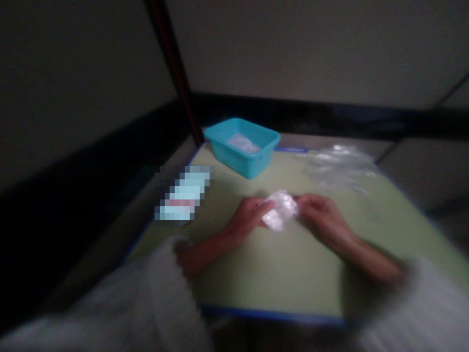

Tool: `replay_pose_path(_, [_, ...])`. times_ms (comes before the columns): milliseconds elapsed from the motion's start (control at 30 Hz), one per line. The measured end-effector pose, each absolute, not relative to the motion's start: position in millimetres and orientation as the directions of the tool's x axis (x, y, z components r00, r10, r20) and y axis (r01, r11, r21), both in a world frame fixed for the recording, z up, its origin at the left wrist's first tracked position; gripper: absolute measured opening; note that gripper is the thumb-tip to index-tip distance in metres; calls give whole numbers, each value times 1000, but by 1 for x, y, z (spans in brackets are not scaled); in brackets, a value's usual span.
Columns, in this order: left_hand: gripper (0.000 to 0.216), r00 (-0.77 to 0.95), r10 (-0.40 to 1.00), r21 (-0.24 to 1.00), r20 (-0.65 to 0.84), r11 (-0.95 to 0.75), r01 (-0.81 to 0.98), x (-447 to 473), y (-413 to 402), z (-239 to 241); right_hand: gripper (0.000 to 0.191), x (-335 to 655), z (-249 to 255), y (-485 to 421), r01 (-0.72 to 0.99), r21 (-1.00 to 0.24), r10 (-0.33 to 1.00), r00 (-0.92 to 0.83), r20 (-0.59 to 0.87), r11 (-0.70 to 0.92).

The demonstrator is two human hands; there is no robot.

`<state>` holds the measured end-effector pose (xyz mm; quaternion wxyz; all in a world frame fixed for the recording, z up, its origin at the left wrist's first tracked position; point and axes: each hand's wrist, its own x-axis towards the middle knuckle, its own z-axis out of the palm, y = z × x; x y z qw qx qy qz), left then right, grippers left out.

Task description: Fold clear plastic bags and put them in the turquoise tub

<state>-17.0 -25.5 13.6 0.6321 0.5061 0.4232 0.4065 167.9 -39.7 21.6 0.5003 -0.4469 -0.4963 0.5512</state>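
Just on your side of the turquoise tub (234, 159), and a little to its right, you have a shiny white packet (280, 213) raised between your two hands. Your left hand (249, 217) grips it by the left part: the thumb lies across the upper face, pointing to the right, and the other fingers are curled underneath, mostly hidden, so the packet is pinched between them. Most of its glossy surface sticks out past that thumb, toward your right hand (320, 212). Your right fingertips are bunched at the packet's right edge, but blur there means you cannot tell whether they pinch it or only touch it. Well to the right of the tub, a loose heap of clear plastic (339, 164) is spread over the table (271, 278). Inside the tub, another whitish piece (244, 143) rests on the bottom. To the left of the tub and nearer you sits a pale blue item (185, 193), blurred into blocks, its details unreadable.
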Motion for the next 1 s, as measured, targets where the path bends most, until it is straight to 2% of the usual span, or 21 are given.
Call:
replay_pose_path(300, [41, 311, 945, 989, -97, 125, -73, -18, -24, 10, 9, 170, 19, -39, -100, -995, 993, -114, 29, 17])
replay_pose_path(1000, [36, 305, 950, 996, -69, 83, -33, -19, -24, 9, 11, 168, 21, -43, -5, -998, 983, -174, 65, 65])
